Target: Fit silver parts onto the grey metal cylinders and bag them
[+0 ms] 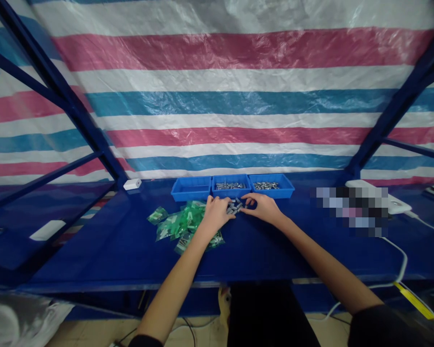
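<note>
A small pile of metal pieces (pixel 235 206), grey and cylinder-like, lies on the blue table between my hands. My left hand (pixel 217 212) is at the pile's left side, fingers bent and thumb held apart. On the other side, my right hand (pixel 263 207) curves toward the pieces, with a gap between thumb and forefinger. Neither hand shows a piece in its grip. Green-and-clear plastic packets (pixel 184 221) are heaped beside and partly behind my left hand and forearm. Just beyond the hands stand a middle blue bin (pixel 230 193) and a right blue bin (pixel 275 193), both holding small metal parts.
A left blue bin (pixel 191 196) shows a bare floor. A white adapter (pixel 132 184) sits at the back left. To the right are a white device (pixel 398 205), a blurred-out patch and a white cable (pixel 401 250). Blue frame posts (pixel 83 120) and striped sheeting (pixel 231 106) enclose the table.
</note>
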The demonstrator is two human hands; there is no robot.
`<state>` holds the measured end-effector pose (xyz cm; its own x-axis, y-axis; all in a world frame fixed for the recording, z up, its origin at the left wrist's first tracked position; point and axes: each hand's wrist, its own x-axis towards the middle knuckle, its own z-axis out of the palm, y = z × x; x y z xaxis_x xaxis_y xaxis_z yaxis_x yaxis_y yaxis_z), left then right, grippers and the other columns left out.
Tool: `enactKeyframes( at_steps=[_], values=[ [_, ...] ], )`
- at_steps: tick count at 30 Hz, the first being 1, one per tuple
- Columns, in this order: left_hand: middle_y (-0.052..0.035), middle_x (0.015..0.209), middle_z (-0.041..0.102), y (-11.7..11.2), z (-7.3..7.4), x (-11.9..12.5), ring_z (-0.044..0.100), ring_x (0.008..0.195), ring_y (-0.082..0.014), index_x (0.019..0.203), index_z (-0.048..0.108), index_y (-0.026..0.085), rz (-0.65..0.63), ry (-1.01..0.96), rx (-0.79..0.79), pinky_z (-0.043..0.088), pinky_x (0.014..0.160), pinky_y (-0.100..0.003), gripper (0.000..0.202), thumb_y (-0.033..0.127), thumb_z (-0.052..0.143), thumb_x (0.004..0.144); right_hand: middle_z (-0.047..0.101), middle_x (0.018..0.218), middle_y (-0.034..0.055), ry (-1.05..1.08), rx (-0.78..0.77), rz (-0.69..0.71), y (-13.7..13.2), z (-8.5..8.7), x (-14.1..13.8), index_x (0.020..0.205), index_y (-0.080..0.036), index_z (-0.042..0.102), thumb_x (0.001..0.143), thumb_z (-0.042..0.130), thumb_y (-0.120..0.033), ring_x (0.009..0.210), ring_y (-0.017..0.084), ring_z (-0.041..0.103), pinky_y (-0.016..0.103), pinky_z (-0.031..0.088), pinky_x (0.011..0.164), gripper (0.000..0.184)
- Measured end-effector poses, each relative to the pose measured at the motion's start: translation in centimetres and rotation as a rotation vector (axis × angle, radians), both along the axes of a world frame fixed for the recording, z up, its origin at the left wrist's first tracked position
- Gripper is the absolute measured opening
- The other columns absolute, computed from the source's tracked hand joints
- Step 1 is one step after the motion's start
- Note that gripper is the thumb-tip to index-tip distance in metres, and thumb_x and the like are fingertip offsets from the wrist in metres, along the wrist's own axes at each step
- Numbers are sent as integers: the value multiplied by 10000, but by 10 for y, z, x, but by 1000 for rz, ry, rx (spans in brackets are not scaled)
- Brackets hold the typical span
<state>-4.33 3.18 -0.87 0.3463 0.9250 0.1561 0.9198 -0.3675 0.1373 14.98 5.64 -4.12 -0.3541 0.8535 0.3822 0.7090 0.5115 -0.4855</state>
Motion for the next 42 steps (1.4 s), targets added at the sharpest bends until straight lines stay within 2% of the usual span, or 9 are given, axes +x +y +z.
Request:
enactKeyframes(
  at_steps=[5,9,14,18,23,27,34,37,42],
  values=[
    [3,948,676,1,-2,3,583,927,-190,1077,559,245,-81,-139,-57,299,813,-324,347,269,651,743,682,803,-6,-8,-63,71,1,0,5,921,-262,666,680,675,-443,724,155,624,258,458,637,301],
    [24,1003,650,1,-1,3,597,873,-160,1025,583,262,-88,-279,-21,303,785,-299,265,259,622,763,677,772,7,55,-64,129,4,-3,6,918,-233,669,715,657,-390,706,147,623,249,464,655,257],
    [18,920,648,0,1,3,589,842,-155,952,611,244,-38,-338,82,298,781,-306,167,298,562,802,671,843,38,22,-46,146,8,-4,13,942,-219,674,641,725,-373,773,177,622,271,473,680,342],
    [10,850,647,1,1,4,582,823,-158,916,624,228,1,-323,128,300,773,-310,160,305,515,828,682,775,34,20,-63,116,8,-2,16,874,-215,692,664,701,-365,703,172,624,286,481,660,258],
    [14,826,647,1,2,6,576,776,-146,872,629,222,-17,-359,101,309,770,-300,194,349,485,848,690,834,54,301,-90,165,1,4,5,922,-185,671,656,703,-344,703,174,641,291,512,647,311],
    [7,758,630,-2,2,11,563,728,-142,751,606,186,-37,-368,72,316,751,-294,345,409,383,891,689,827,66,539,-168,203,-6,11,-4,967,-163,652,666,691,-338,711,180,652,302,531,651,350],
    [-17,744,601,-3,-1,16,557,721,-153,693,597,167,-37,-373,42,346,768,-307,428,405,317,913,686,970,83,643,-241,270,-5,7,-8,1082,-194,628,702,660,-298,904,209,640,317,536,715,395],
    [-23,752,598,0,-4,15,560,722,-151,690,605,166,-51,-467,-7,374,752,-289,434,403,315,910,680,1000,86,718,-277,267,-5,6,-10,1112,-204,611,690,681,-306,900,206,645,333,541,746,440],
    [-25,770,607,5,-10,16,565,741,-142,724,620,162,-161,-700,-130,408,744,-258,451,422,298,906,678,1002,81,859,-295,228,-6,10,-10,1095,-209,609,632,739,-310,856,192,656,352,534,799,491]
  ],
)
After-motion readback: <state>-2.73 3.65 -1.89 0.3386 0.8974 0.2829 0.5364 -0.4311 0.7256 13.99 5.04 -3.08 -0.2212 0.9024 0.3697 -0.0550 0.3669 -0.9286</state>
